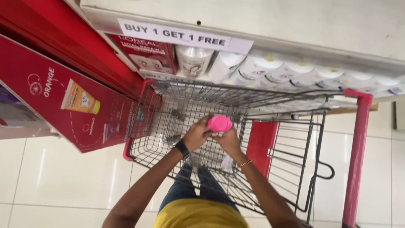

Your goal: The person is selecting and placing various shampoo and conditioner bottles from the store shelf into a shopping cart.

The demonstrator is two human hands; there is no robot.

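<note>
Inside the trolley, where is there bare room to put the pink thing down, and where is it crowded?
The wire floor of the trolley is bare, from its left red corner across to the folded red seat flap. Both hands, left and right, hold the pink bottle above the middle. The shelf ahead is crowded with white bottles standing side by side.

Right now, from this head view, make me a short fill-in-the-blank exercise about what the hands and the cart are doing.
1. Both hands, left hand and right hand, hold a bottle whose cap is coloured ____.
2. The hands are above the wire basket of a shopping ____.
3. The cart handle is coloured ____.
4. The watch is on the ____ wrist.

Missing words: pink; cart; red; left
</note>
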